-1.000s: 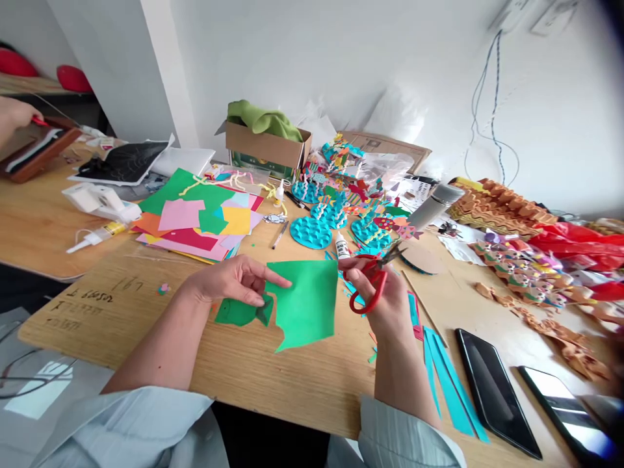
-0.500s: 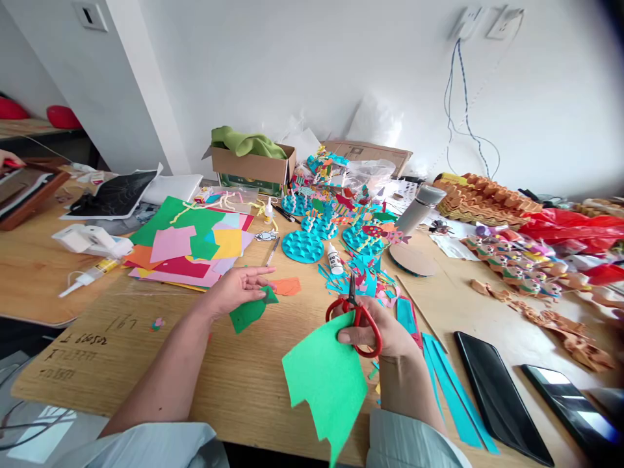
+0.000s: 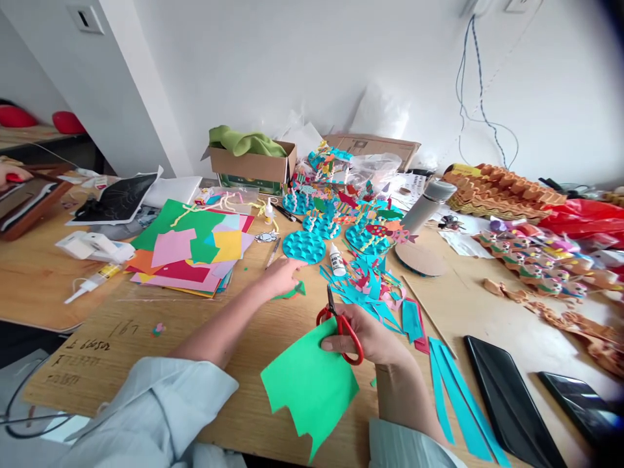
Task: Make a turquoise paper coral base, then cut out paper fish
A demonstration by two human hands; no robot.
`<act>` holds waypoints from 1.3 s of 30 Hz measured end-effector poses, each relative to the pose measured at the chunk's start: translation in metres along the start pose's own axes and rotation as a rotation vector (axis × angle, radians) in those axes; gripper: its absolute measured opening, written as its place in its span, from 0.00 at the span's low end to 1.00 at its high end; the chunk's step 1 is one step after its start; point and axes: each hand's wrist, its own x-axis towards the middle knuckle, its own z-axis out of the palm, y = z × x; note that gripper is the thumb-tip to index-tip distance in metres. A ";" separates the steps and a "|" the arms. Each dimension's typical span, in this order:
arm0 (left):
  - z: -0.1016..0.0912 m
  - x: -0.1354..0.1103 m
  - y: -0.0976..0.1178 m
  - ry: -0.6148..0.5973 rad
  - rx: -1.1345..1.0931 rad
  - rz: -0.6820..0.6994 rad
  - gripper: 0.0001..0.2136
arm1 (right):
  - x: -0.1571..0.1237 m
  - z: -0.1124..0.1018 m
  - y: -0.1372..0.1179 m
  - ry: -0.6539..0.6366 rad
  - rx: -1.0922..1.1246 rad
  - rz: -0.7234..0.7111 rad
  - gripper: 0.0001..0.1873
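My left hand reaches forward over the table, index finger stretched toward a round blue dimpled disc. Its other fingers are curled and partly hidden, with a small green paper piece showing beneath them. My right hand is closed around red-handled scissors, their dark blades pointing up and away. Between its thumb and fingers it also pinches a larger green sheet with a jagged lower edge, which hangs toward me.
Coloured paper sheets are stacked at left. White glue bottle and blue paper scraps lie ahead. Decorated blue discs stand behind. Blue strips and a black phone lie at right. Another person's hand shows far left.
My left hand has moved forward and right with the small green piece, covering most of the orange piece. The scissors and green sheet have shifted slightly left. The view has turned a little.
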 end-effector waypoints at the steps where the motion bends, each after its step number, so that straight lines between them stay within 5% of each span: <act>1: -0.004 -0.003 0.000 0.022 -0.005 0.005 0.24 | 0.002 0.000 0.001 0.030 -0.021 0.006 0.23; 5: -0.023 -0.036 0.000 0.062 -0.110 0.001 0.19 | 0.014 0.004 0.009 0.179 -0.164 0.043 0.20; 7: -0.027 -0.060 0.000 -0.005 -0.346 -0.043 0.22 | 0.019 0.008 0.012 0.209 -0.238 0.057 0.18; 11: -0.012 -0.105 0.001 -0.084 -0.431 -0.160 0.23 | 0.024 0.016 0.012 0.174 -0.202 0.030 0.18; 14: 0.001 -0.122 -0.001 -0.056 -0.409 -0.200 0.07 | 0.026 0.018 0.012 0.196 -0.171 0.027 0.22; 22: -0.013 -0.135 -0.015 0.248 -0.576 -0.303 0.06 | 0.029 0.012 0.016 0.261 -0.216 0.026 0.24; 27: -0.021 -0.149 -0.020 0.189 -0.525 -0.373 0.05 | 0.031 0.013 0.023 0.244 -0.290 0.078 0.22; 34: -0.017 -0.166 -0.039 0.214 -0.381 -0.440 0.07 | 0.019 0.018 0.011 0.292 -1.006 0.217 0.08; 39: -0.018 -0.161 -0.045 0.224 -0.427 -0.450 0.09 | 0.004 0.031 -0.008 0.222 -1.194 0.388 0.10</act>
